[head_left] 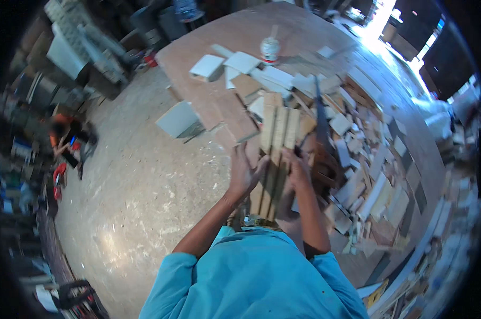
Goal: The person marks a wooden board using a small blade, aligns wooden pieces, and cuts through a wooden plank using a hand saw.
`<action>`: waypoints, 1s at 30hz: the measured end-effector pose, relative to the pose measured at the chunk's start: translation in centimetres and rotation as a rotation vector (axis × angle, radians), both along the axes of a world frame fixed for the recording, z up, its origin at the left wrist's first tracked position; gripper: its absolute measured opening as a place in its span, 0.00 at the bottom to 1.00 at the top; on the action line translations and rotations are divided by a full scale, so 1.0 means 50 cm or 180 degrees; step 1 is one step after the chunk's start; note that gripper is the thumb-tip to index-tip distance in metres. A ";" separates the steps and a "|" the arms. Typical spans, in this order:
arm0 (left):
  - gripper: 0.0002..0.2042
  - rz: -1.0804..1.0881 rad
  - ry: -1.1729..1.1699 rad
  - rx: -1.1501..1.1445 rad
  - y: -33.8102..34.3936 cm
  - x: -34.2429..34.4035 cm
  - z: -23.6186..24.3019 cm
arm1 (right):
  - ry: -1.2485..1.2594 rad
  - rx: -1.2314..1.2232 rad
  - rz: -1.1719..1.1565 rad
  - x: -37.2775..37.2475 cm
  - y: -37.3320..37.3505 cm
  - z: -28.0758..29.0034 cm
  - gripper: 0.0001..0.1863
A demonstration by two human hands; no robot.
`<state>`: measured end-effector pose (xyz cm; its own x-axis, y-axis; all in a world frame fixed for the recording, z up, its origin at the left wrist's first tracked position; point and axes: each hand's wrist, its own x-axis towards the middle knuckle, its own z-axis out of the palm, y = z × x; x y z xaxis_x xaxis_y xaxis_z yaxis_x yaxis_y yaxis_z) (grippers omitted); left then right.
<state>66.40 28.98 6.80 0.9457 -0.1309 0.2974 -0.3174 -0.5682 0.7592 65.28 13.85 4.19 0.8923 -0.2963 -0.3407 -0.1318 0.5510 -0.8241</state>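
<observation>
Several narrow wooden strips (279,127) lie side by side in front of me, running lengthwise away from my body with dark gaps between them. At their left edge is my left hand (244,173), fingers spread and stretched forward, the thumb at the wood. My right hand (299,169) has its fingers bent onto the right edge of the strips. Just right of that hand lies a handsaw, its dark blade (321,114) pointing away and its brown handle (325,169) nearer. The undersides of the strips are hidden.
Wood offcuts (378,175) heap over the right of the worktable (219,37). A white tub (270,50) with a stick stands at the back, near white blocks (243,62). A pale board (177,119) juts at the left edge. A person (67,135) crouches far left.
</observation>
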 end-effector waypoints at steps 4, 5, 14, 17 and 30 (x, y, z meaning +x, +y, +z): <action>0.25 -0.0946 0.1724 -0.1544 0.029 0.068 -0.053 | -0.0457 0.0686 0.0417 0.042 0.030 0.003 0.16; 0.25 -0.0939 0.1719 -0.1575 0.028 0.078 -0.063 | -0.0528 0.0735 0.0321 0.057 0.037 0.000 0.15; 0.19 -0.0547 0.1839 -0.1879 0.011 0.171 -0.082 | 0.0684 0.0062 -0.0440 0.148 -0.001 -0.072 0.16; 0.17 -0.0625 0.1853 -0.1932 0.005 0.190 -0.086 | 0.0919 -0.0566 -0.0595 0.162 -0.032 -0.091 0.15; 0.21 -0.1582 0.2168 -0.1755 -0.011 0.224 -0.059 | 0.2859 -0.5361 0.0109 -0.041 -0.132 -0.148 0.33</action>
